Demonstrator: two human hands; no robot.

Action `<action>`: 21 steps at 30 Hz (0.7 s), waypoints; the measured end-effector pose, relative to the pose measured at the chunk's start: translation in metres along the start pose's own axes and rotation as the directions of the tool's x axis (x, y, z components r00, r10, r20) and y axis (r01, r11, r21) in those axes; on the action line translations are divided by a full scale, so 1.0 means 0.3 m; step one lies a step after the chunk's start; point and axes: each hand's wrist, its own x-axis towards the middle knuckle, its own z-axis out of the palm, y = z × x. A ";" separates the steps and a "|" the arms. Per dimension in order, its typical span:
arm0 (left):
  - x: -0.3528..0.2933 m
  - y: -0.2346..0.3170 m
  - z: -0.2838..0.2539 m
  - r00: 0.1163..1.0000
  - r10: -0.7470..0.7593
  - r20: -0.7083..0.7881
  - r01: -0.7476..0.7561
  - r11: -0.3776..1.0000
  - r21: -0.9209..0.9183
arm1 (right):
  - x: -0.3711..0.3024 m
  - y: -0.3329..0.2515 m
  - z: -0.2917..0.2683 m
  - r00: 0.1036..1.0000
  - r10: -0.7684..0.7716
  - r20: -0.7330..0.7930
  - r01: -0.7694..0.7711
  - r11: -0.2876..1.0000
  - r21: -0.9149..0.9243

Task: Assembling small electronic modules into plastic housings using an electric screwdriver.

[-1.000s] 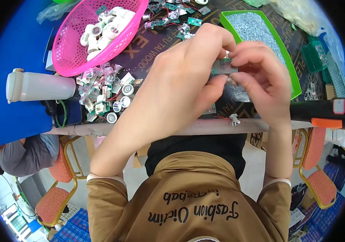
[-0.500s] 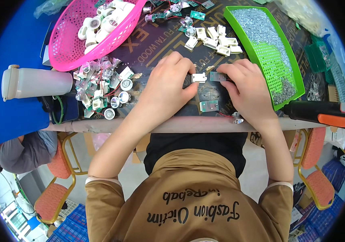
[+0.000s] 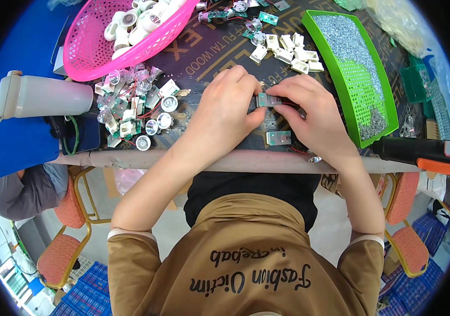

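Note:
My left hand [image 3: 224,105] is closed, thumb and fingers pinching a small white plastic housing now mostly hidden beneath a circuit board. Between the fingertips of my right hand [image 3: 317,116] is that green circuit board [image 3: 270,100], lying over the housing where both hands meet. Just below, near the table's front edge, rests a second circuit board [image 3: 278,138]; a red wire runs from beside it toward a small clear lens lamp [image 3: 315,159] under my right wrist. Beyond my hands lies a group of empty white housings [image 3: 286,57].
A green tray [image 3: 335,76] with small metal screws stands at right, near a black and orange power screwdriver [image 3: 414,152]. To the left are a heap of wired lens lamps [image 3: 135,100], a pink basket [image 3: 85,55] of white parts and a pale lidded cup [image 3: 48,96].
My right hand has moved left, bringing the circuit board from beside the white housing onto it. My left hand stays closed on the housing. The whole view has shifted slightly.

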 end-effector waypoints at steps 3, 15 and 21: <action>0.000 0.003 -0.004 1.000 -0.022 0.018 0.022 1.000 0.006 | 0.008 -0.011 -0.002 1.000 0.001 0.007 -0.001 1.000 -0.010; 0.003 0.005 0.002 1.000 -0.018 0.018 0.017 0.999 0.044 | 0.017 -0.029 0.003 0.999 -0.039 0.014 0.041 0.990 -0.132; 0.004 0.003 0.000 1.000 0.007 -0.001 -0.007 0.999 0.033 | 0.018 -0.027 -0.002 0.999 -0.034 0.012 0.035 0.991 -0.132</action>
